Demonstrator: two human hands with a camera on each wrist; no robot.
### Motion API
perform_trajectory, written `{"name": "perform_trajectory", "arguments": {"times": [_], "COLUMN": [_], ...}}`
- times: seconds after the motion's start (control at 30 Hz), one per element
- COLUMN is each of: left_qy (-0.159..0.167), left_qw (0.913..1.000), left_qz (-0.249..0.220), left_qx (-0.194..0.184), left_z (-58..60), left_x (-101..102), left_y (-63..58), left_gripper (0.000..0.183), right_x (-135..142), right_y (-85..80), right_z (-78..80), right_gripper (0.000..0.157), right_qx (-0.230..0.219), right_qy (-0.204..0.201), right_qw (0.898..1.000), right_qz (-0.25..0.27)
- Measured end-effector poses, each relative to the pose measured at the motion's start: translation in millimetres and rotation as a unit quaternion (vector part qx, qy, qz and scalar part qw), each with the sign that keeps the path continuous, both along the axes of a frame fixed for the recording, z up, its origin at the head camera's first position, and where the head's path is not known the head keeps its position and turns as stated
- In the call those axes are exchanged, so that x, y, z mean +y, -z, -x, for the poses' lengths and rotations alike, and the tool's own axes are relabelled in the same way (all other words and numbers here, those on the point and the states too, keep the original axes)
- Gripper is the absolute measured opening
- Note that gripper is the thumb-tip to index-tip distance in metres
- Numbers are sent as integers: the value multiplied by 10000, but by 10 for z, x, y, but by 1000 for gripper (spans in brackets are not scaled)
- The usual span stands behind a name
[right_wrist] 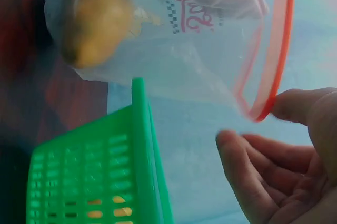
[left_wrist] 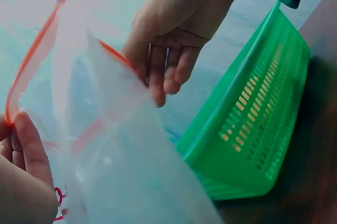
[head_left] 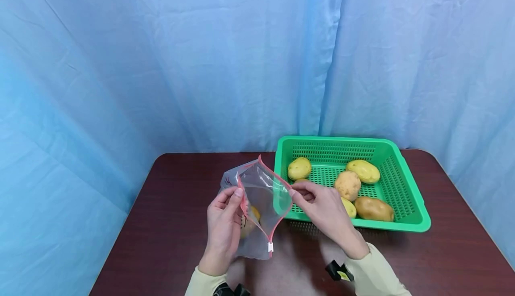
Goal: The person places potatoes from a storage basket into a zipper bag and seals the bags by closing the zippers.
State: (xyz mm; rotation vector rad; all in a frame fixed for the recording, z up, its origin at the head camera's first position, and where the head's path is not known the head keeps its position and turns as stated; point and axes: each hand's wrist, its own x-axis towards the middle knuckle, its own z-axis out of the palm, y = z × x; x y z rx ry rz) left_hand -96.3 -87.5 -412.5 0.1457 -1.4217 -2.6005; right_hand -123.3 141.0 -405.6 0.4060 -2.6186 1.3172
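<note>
A clear slider zip bag [head_left: 259,193] with a pink-red rim hangs with its mouth spread apart. Thumb and fingers of my left hand [head_left: 225,224] pinch the rim on the left side. On the opposite side is my right hand [head_left: 327,209]; its thumb touches the rim, while the right wrist view shows the index fingertip apart from the thumb. Low inside the bag lies a yellowish potato [right_wrist: 97,21], partly hidden by my left hand in the head view. The white slider [head_left: 270,247] sits at the near end of the rim.
A green perforated basket [head_left: 414,197] stands at the right of the dark wooden table [head_left: 169,224], close beside the bag. It holds several potatoes, among them a brown one [head_left: 374,209] and a round one [head_left: 348,185]. Blue curtains [head_left: 201,63] hang behind the table.
</note>
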Motion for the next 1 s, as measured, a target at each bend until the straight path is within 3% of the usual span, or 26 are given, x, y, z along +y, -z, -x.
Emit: {"name": "perform_trajectory", "arguments": {"times": [0.13,0.33,0.43,0.7,1.0], "left_qy": [-185,-658,-739,-17,266], "left_qw": [9996,9954,9944,9995,9996], "left_qz": [82,113,113,250,110], "left_qx": [189,686,742,166,-13], "left_z": [11,14,2,-32,-59], "left_x": [-135,-358,-378,-175,-29], "left_y": [-74,-249,-275,-80,-23], "left_gripper": [20,18,17,25,17], "right_x": [-44,-108,-139,-124,28], "right_y": [-19,-61,-79,-16,25], "right_z": [35,28,21,31,49], "right_gripper": [10,9,10,9,24], "right_qx": [-240,121,229,144,-185], "right_qy": [-186,-118,-111,-208,-439], "right_qw": [9995,9969,9945,9946,9965], "right_qz": [90,769,1018,1006,688]}}
